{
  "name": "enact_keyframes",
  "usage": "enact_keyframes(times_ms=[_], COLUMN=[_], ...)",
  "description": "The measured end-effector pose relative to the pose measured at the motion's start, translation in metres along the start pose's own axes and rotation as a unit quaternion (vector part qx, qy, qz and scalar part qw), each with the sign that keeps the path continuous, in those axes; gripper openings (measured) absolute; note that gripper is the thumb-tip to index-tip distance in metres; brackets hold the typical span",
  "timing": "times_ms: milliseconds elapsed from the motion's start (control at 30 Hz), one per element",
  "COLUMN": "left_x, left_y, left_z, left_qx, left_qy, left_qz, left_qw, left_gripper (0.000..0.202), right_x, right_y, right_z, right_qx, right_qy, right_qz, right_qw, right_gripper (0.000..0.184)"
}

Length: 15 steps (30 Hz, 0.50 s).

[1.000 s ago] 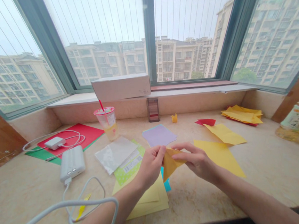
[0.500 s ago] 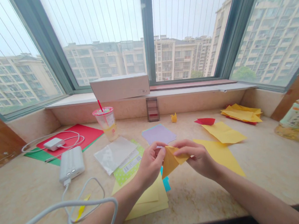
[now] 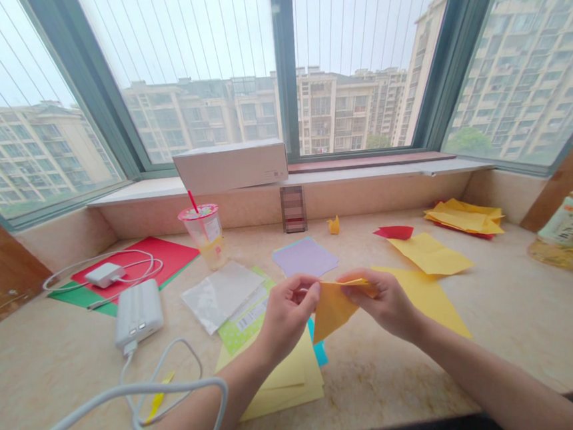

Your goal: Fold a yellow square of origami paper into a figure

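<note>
A folded piece of yellow paper [image 3: 333, 312] is held up between my two hands above the counter, its pointed lower corner hanging down. My left hand [image 3: 293, 311] pinches its upper left edge between thumb and fingers. On the other side my right hand [image 3: 381, 298] is closed on the upper right part, thumb in front and fingers behind. Just beyond the hands lies a stack of purple paper squares [image 3: 305, 256]. Pale yellow sheets [image 3: 286, 382] rest below my left wrist, with a bit of blue paper [image 3: 319, 351] beside them.
Left are a white power bank [image 3: 138, 311] with looping cables, red paper [image 3: 170, 255], and a cup with a straw [image 3: 207, 238]. A small folded yellow figure [image 3: 334, 225] stands at the back. Yellow sheets [image 3: 433, 254] and a bottle [image 3: 568, 224] are on the right.
My right thumb has moved to the front of the yellow paper, and the paper's right flap has turned, so a broader flat face shows. My left hand keeps its pinch.
</note>
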<state>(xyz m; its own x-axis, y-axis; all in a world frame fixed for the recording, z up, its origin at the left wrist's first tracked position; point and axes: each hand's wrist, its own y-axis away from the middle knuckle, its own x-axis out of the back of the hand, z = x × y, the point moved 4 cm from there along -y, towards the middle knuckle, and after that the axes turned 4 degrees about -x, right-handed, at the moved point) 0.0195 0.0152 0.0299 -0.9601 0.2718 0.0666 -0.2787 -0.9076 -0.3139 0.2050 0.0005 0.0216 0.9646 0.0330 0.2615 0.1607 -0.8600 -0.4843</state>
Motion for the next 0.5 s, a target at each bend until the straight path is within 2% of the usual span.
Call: enact_keyframes(times_ms=[200, 367, 500], left_x=[0.0025, 0.0052, 0.0048], left_y=[-0.0009, -0.0021, -0.0031], left_z=[-0.0016, -0.0017, -0.0063], left_qx=[0.003, 0.021, 0.053], left_qy=[-0.012, -0.015, 0.028], left_qz=[0.025, 0.065, 0.064], left_qw=[1.0, 0.998, 0.996], left_gripper=[0.017, 0.018, 0.023], right_x=[-0.0036, -0.0059, -0.008], right_y=[0.0002, 0.0003, 0.0005], right_z=[0.0021, 0.0002, -0.0039], right_qx=[-0.024, 0.066, 0.128], right_qy=[-0.036, 0.027, 0.061], right_qz=[-0.03, -0.052, -0.063], right_qw=[0.999, 0.996, 0.988], right_gripper=[0.023, 0.035, 0.044])
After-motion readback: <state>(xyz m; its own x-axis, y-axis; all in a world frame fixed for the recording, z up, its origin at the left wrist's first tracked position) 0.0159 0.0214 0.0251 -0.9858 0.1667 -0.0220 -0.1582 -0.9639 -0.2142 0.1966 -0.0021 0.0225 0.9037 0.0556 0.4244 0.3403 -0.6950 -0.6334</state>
